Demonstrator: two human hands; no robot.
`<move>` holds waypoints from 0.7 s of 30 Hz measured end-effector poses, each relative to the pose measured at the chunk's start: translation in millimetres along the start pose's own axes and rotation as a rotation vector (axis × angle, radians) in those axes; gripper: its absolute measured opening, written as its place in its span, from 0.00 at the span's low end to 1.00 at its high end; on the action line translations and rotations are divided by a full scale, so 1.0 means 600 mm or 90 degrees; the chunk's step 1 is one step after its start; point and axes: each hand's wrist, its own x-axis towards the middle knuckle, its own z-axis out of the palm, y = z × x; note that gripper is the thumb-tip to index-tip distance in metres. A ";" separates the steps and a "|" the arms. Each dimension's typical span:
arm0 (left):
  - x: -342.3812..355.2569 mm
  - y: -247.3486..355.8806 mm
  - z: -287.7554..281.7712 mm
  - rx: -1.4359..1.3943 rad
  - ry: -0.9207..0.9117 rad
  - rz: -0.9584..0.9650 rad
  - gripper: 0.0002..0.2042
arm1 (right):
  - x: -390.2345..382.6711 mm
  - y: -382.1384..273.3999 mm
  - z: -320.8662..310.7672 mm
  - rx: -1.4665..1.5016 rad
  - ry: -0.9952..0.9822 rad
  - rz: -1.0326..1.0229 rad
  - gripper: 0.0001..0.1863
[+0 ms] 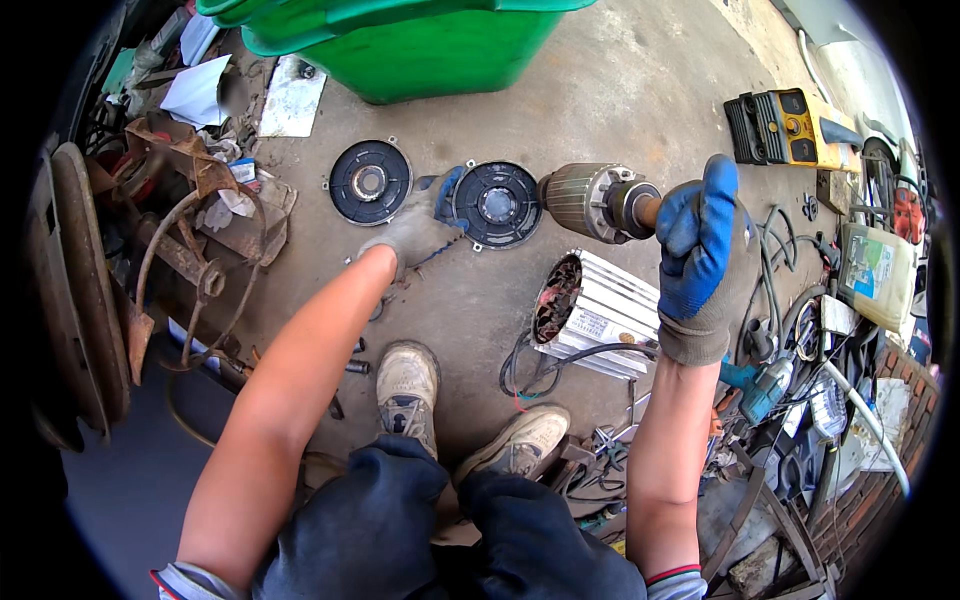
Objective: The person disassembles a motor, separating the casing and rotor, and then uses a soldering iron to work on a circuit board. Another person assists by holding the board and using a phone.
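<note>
My right hand [700,260], in a grey-and-blue glove, is closed on the shaft of a motor rotor [585,203], raised with its laminated body to the left. My left hand [422,220], gloved and smeared by motion, is at the left edge of a round black end plate [498,190]; I cannot tell whether it grips it. A second black end plate [350,160] lies just left of it. Below the rotor, a finned silver motor housing [605,310] lies on its side, windings showing at its open end, a black cable beside it.
A green bin [420,60] stands at the top. Rusty metal parts [180,250] and papers crowd the left. A yellow machine [790,128], a jerrycan [870,275], a teal power tool [765,388], hoses and scrap fill the right. My boots [405,390] are on the concrete floor [620,90].
</note>
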 end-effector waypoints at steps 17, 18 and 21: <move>0.002 -0.013 0.013 0.043 0.039 0.037 0.39 | -0.044 0.015 0.117 -0.084 -0.105 0.094 0.19; 0.003 -0.020 0.016 0.034 0.044 0.036 0.38 | -0.046 0.012 0.119 -0.099 -0.119 0.105 0.19; 0.006 -0.015 0.016 0.023 0.008 0.018 0.36 | -0.050 0.001 0.132 -0.223 -0.170 0.073 0.19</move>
